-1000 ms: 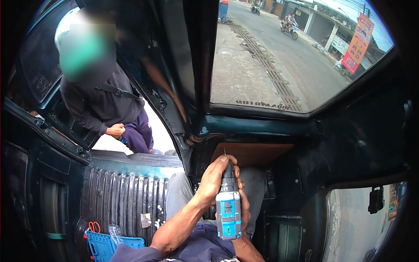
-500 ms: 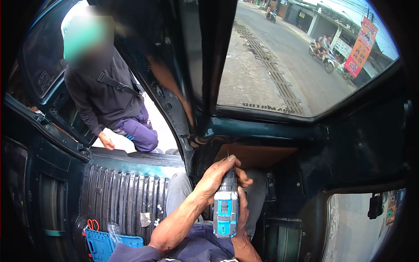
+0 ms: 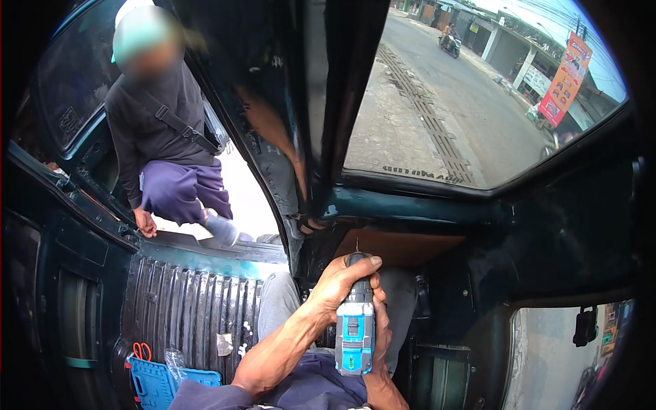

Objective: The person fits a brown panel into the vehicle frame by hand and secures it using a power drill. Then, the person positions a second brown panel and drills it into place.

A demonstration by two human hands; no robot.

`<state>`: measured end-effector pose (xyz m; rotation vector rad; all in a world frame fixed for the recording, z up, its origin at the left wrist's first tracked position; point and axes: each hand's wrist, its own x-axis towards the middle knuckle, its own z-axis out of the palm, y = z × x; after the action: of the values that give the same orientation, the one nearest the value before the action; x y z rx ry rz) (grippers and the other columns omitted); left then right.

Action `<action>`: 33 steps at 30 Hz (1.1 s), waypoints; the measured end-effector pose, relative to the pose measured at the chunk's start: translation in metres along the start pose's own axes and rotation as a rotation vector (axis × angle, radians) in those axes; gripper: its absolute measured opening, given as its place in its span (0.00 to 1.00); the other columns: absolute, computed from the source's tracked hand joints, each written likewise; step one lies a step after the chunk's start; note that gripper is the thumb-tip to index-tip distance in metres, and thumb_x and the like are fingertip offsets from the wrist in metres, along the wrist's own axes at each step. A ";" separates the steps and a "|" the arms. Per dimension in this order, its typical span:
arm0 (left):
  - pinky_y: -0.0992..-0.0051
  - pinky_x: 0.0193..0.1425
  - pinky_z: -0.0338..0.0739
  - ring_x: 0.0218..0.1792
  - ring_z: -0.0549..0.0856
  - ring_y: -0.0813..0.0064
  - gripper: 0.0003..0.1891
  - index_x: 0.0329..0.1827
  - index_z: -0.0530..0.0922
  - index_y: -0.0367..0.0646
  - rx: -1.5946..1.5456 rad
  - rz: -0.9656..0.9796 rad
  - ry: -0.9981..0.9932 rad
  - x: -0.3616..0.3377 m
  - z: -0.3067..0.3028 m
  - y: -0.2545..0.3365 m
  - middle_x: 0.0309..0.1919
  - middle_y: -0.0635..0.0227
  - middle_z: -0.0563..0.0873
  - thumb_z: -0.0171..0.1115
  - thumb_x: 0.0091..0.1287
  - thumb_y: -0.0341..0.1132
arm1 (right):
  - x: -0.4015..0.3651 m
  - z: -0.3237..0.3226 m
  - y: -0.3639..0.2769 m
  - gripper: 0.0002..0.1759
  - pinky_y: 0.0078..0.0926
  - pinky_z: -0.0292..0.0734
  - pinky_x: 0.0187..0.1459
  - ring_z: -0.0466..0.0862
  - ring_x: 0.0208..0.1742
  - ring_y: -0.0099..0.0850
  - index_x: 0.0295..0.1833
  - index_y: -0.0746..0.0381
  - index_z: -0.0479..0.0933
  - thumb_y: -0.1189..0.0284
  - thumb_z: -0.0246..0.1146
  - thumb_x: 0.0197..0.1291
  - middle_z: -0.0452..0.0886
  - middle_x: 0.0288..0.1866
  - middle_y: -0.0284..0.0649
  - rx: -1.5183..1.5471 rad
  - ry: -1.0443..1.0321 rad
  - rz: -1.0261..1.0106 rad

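Left hand (image 3: 339, 281) now wraps drill (image 3: 354, 336); windshield lettering (image 3: 422, 174), mirrored, maybe reads MOTOR.

Dim fisheye interior, bright daylight through windshield (image 3: 451, 102).

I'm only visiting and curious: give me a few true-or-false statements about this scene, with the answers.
1. Both hands grip the drill: the left hand over its front, the right hand at the handle. True.
2. The bit points back at the person's lap. False: it points away, toward the brown panel.
3. At the doorway, a second person rests a hand on the door sill. True.
4. The blue tool case lies on the person's lap. False: it sits low at the left, by the ribbed panel.
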<state>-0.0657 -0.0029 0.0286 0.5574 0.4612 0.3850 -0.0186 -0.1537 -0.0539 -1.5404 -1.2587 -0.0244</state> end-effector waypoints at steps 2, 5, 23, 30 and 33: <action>0.74 0.30 0.86 0.26 0.89 0.71 0.11 0.37 0.77 0.41 -0.003 -0.004 0.002 -0.001 0.002 0.001 0.26 0.66 0.83 0.66 0.72 0.38 | 0.002 0.001 -0.002 0.41 0.30 0.87 0.50 0.89 0.48 0.35 0.77 0.66 0.59 0.76 0.71 0.63 0.84 0.56 0.47 -0.014 0.013 -0.016; 0.74 0.30 0.86 0.26 0.88 0.72 0.11 0.37 0.76 0.41 -0.007 -0.001 0.005 -0.001 0.002 0.002 0.27 0.67 0.83 0.66 0.72 0.38 | 0.009 0.000 -0.006 0.41 0.30 0.87 0.49 0.89 0.48 0.35 0.77 0.66 0.59 0.76 0.71 0.63 0.84 0.55 0.47 -0.038 0.022 -0.040; 0.72 0.32 0.88 0.30 0.90 0.68 0.12 0.47 0.74 0.40 -0.043 0.041 -0.008 -0.008 0.003 -0.009 0.29 0.64 0.84 0.65 0.74 0.39 | 0.003 -0.002 -0.011 0.40 0.37 0.89 0.52 0.90 0.54 0.48 0.73 0.75 0.63 0.74 0.74 0.59 0.84 0.59 0.60 -0.009 0.101 -0.057; 0.72 0.34 0.89 0.32 0.91 0.69 0.10 0.47 0.75 0.42 -0.075 0.053 -0.035 -0.012 0.004 -0.013 0.31 0.65 0.83 0.63 0.75 0.38 | -0.013 -0.007 -0.003 0.45 0.40 0.86 0.56 0.87 0.57 0.50 0.75 0.74 0.63 0.60 0.73 0.61 0.79 0.62 0.58 -0.136 0.054 -0.038; 0.73 0.34 0.89 0.32 0.91 0.70 0.09 0.46 0.75 0.42 -0.073 0.047 -0.019 -0.014 0.002 -0.016 0.31 0.65 0.83 0.62 0.75 0.38 | -0.017 -0.005 -0.005 0.43 0.43 0.87 0.55 0.87 0.56 0.53 0.73 0.75 0.65 0.57 0.71 0.63 0.79 0.62 0.59 -0.167 0.080 -0.029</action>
<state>-0.0722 -0.0228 0.0253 0.5014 0.4145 0.4398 -0.0266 -0.1694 -0.0587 -1.6471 -1.2405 -0.2124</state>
